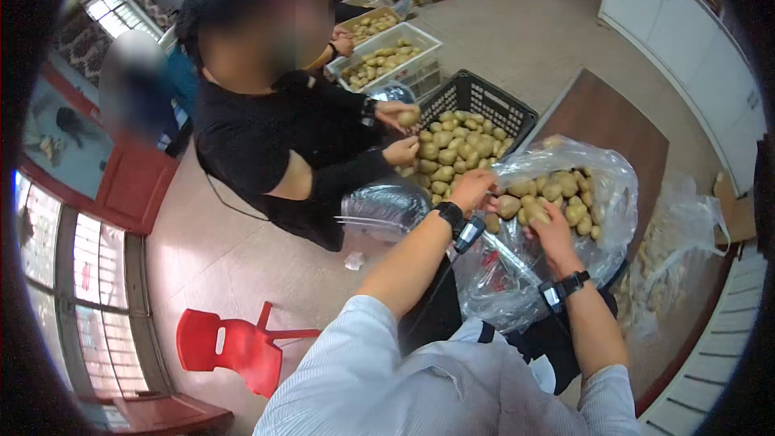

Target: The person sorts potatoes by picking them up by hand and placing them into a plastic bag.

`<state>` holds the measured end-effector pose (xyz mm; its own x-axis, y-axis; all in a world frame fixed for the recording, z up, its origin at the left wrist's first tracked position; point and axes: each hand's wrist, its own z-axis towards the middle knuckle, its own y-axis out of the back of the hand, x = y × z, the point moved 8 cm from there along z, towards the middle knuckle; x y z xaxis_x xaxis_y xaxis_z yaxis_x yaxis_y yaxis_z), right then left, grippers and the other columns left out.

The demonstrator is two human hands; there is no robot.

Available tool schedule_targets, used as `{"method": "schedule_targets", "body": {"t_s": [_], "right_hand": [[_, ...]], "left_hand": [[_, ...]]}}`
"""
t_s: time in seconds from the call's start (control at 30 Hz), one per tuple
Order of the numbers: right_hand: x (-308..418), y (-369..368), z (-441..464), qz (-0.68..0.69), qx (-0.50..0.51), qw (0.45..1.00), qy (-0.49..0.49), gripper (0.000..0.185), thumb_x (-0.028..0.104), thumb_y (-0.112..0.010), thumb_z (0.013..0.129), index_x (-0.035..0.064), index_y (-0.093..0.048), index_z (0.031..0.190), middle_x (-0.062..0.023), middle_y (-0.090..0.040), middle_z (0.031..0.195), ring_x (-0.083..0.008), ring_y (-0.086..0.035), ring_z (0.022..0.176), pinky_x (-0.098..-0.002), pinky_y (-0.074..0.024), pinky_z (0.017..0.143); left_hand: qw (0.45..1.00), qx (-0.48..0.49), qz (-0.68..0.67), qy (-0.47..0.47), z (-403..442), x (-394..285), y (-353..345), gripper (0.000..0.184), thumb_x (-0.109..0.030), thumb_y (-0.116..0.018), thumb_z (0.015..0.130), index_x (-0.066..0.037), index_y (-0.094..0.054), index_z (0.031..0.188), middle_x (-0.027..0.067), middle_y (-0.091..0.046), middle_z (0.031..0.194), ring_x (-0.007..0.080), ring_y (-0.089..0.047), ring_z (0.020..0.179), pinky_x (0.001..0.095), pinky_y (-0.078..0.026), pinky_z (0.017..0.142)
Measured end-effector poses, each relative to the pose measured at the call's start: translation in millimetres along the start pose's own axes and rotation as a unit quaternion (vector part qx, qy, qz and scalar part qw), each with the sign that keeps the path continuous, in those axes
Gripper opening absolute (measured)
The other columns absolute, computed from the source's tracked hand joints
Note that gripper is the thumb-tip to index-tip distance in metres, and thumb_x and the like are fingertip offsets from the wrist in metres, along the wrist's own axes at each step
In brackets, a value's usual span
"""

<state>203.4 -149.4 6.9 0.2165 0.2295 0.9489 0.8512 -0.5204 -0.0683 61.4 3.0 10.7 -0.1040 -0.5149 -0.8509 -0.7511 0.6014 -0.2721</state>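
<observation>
Several brown potatoes (565, 190) lie in a clear plastic bag (617, 186) in front of me. My left hand (475, 190) is at the bag's left edge, its fingers bent together beside a potato; what they hold is too small to make out. My right hand (553, 234) has its fingers closed round a potato (536, 211) over the near side of the pile. Just beyond my left hand stands a black crate (513, 103) holding many potatoes. Both wrists wear a black band with a small device.
A co-worker in black (266, 145) sits at the left, a potato in one hand over the crate. White crates (428, 64) of potatoes stand behind. A brown board (601, 117), another plastic bag (678, 250) and a red chair (242, 347) are around me.
</observation>
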Motion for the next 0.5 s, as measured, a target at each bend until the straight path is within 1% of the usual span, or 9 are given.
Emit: {"method": "schedule_targets", "body": {"t_s": [0.13, 0.17, 0.2, 0.23, 0.27, 0.33, 0.37, 0.43, 0.5], "right_hand": [[2.4, -25.9, -5.4, 0.043, 0.04, 0.998, -0.021, 0.045, 0.004, -0.06, 0.087, -0.0045, -0.045, 0.129, -0.0119, -0.063, 0.098, -0.015, -0.065, 0.071, -0.0228, -0.0518, 0.055], [6.1, -27.3, -7.4, 0.042, 0.034, 0.998, -0.022, 0.045, 0.004, -0.06, 0.087, -0.0045, -0.045, 0.129, -0.0119, -0.063, 0.098, -0.015, -0.065, 0.071, -0.0228, -0.0518, 0.055], [10.8, -32.1, -9.1, 0.031, 0.052, 0.998, -0.017, 0.044, 0.007, -0.06, 0.088, -0.0051, -0.046, 0.128, -0.0111, -0.063, 0.096, -0.0149, -0.065, 0.071, -0.0227, -0.0521, 0.056], [13.3, -36.0, -9.7, 0.019, 0.071, 0.997, -0.012, 0.044, 0.01, -0.061, 0.089, -0.0058, -0.047, 0.127, -0.0104, -0.064, 0.093, -0.0147, -0.066, 0.071, -0.0225, -0.0524, 0.056], [11.2, -34.5, -7.3, 0.018, 0.072, 0.997, -0.013, 0.044, 0.01, -0.061, 0.089, -0.0058, -0.047, 0.127, -0.0104, -0.064, 0.093, -0.0147, -0.066, 0.071, -0.0225, -0.0524, 0.056], [9.3, -30.9, -2.9, -0.05, 0.065, 0.997, 0.007, 0.037, 0.017, -0.061, 0.091, -0.0048, -0.054, 0.12, -0.0072, -0.064, 0.081, -0.0114, -0.062, 0.062, -0.0218, -0.0487, 0.052], [6.9, -28.1, -1.5, -0.052, 0.071, 0.996, 0.002, 0.037, 0.017, -0.061, 0.091, -0.0048, -0.054, 0.12, -0.0072, -0.064, 0.081, -0.0114, -0.062, 0.062, -0.0218, -0.0487, 0.052], [21.4, -29.5, -4.9, -0.167, 0.084, 0.982, 0.03, 0.033, 0.025, -0.059, 0.092, -0.0034, -0.059, 0.109, -0.0037, -0.061, 0.068, -0.0087, -0.056, 0.053, -0.0224, -0.0435, 0.048], [29.9, -32.6, -8.2, -0.169, 0.071, 0.982, 0.053, 0.031, 0.026, -0.058, 0.093, -0.0028, -0.06, 0.104, -0.0027, -0.059, 0.065, -0.0083, -0.052, 0.051, -0.023, -0.0416, 0.047]], "left_hand": [[0.994, 0.078, 0.07, 0.025, 3.4, 12.9, -10.0, 0.041, -0.031, -0.058, 0.09, -0.003, -0.05, 0.119, 0.0109, -0.056, 0.102, 0.0235, -0.065, 0.074, 0.033, -0.056, 0.058], [0.992, 0.081, 0.063, 0.079, -0.2, 17.8, -13.9, 0.043, -0.033, -0.057, 0.091, -0.003, -0.049, 0.121, 0.0118, -0.055, 0.105, 0.0251, -0.065, 0.074, 0.0332, -0.056, 0.059], [0.987, 0.081, 0.055, 0.131, -2.4, 24.9, -15.9, 0.044, -0.034, -0.057, 0.092, -0.003, -0.049, 0.122, 0.0127, -0.055, 0.108, 0.0267, -0.065, 0.074, 0.0334, -0.057, 0.059], [0.984, 0.105, 0.08, 0.118, -4.1, 24.5, -19.5, 0.045, -0.041, -0.055, 0.091, -0.008, -0.05, 0.121, 0.0146, -0.06, 0.104, 0.025, -0.066, 0.067, 0.0363, -0.056, 0.056], [0.984, 0.104, 0.078, 0.119, -4.9, 24.9, -21.4, 0.045, -0.041, -0.055, 0.091, -0.008, -0.05, 0.121, 0.0146, -0.06, 0.104, 0.025, -0.066, 0.067, 0.0363, -0.056, 0.056], [0.977, 0.163, 0.045, 0.133, -16.9, 24.0, -37.2, 0.049, -0.04, -0.053, 0.093, -0.003, -0.048, 0.124, 0.0168, -0.055, 0.115, 0.0282, -0.066, 0.073, 0.0355, -0.058, 0.06], [0.967, 0.203, 0.035, 0.152, -15.7, 27.3, -42.6, 0.046, -0.04, -0.054, 0.093, -0.003, -0.05, 0.121, 0.0166, -0.059, 0.11, 0.0258, -0.066, 0.073, 0.033, -0.057, 0.057], [0.968, 0.198, 0.034, 0.151, -15.2, 29.1, -43.3, 0.045, -0.039, -0.054, 0.093, -0.003, -0.051, 0.119, 0.0156, -0.061, 0.105, 0.0245, -0.066, 0.072, 0.0314, -0.056, 0.055], [0.968, 0.198, 0.054, 0.145, -15.2, 29.6, -44.8, 0.04, -0.039, -0.054, 0.093, -0.006, -0.053, 0.116, 0.0121, -0.064, 0.095, 0.0212, -0.065, 0.067, 0.0277, -0.053, 0.049]]}}
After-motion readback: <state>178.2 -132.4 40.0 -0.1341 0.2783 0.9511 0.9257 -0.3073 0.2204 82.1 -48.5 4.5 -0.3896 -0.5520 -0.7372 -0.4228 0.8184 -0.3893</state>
